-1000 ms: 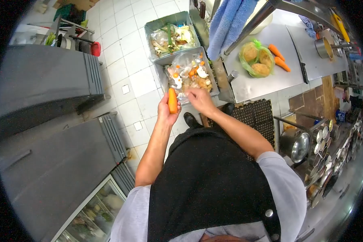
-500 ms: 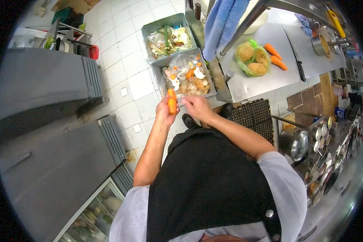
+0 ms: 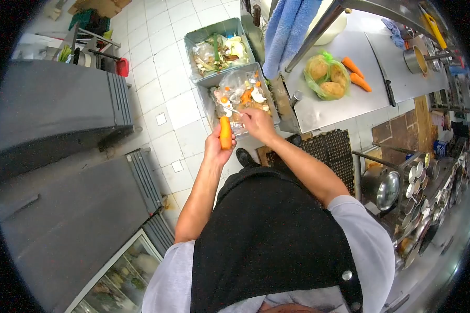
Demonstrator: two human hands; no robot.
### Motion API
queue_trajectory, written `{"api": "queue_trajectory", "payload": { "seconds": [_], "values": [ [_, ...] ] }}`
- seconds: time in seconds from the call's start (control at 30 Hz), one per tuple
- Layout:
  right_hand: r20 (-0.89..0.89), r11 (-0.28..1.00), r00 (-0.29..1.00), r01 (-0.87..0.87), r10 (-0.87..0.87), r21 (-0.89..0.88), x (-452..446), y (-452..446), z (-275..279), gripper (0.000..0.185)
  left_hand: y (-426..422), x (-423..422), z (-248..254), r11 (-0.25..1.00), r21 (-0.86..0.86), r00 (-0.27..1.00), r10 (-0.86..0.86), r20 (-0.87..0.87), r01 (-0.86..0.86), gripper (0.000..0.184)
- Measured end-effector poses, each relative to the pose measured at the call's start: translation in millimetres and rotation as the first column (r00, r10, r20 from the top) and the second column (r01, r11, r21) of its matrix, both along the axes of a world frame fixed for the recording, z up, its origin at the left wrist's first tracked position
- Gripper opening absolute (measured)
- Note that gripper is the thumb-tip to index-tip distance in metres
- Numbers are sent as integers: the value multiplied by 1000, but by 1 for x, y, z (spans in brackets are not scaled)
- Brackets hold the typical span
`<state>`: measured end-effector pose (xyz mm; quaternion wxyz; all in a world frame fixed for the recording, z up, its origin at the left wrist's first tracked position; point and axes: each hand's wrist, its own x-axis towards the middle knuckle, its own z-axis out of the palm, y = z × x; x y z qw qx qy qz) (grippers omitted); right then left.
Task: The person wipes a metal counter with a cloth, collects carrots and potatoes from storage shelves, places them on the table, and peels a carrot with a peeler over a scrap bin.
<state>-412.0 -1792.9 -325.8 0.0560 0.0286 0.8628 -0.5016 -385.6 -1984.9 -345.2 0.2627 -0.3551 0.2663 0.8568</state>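
A carrot [image 3: 225, 133] with a smooth, bright orange surface stands up from my left hand [image 3: 214, 146], whose fingers are wrapped round its lower part. My right hand [image 3: 258, 125] is closed on a slim metal peeler [image 3: 230, 109], its end pointing left just above the carrot's tip and apart from it. Its handle is mostly hidden by my fingers. Both hands are at the near edge of a grey bin [image 3: 273, 107] holding a clear plastic bag, orange scraps and peelings.
Another bin [image 3: 187, 44] with vegetable scraps stands behind. On the steel table [image 3: 318, 115] at right lie a green bag of potatoes [image 3: 331, 88], two carrots [image 3: 360, 82] and a knife [image 3: 389, 91]. A blue towel [image 3: 287, 36] hangs nearby. Grey cabinets [image 3: 62, 99] line the left.
My right hand has moved slightly forward and right, and the peeler now shows clearly over the bin. The carrot in my left hand has shifted slightly right and down.
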Motion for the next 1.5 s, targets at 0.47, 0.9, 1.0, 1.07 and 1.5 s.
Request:
{"api": "queue_trajectory", "payload": {
  "seconds": [0.47, 0.9, 1.0, 1.07, 1.5],
  "values": [
    [-23, 993, 994, -108, 109, 37, 27, 2, 23, 28, 3, -4, 18, 1000, 8, 1000, 21, -19, -21, 35],
    [-39, 977, 987, -163, 159, -135, -1, 5, -29, 40, -2, 4, 19, 861, -411, 912, -384, -143, 298, 23],
    [190, 878, 949, -143, 253, -458, -3, 6, -37, 37, 1, -1, 44, 840, -431, 899, -419, -130, 329, 28],
    [320, 859, 921, -30, 222, -512, -2, 10, -3, 32, -1, -3, 58, 914, -354, 937, -284, -204, 200, 32],
    [-160, 976, 965, -195, 209, 96, 41, 3, 35, 26, 11, -11, 31, 996, -79, 990, -58, -132, 47, 55]
  ]
}}
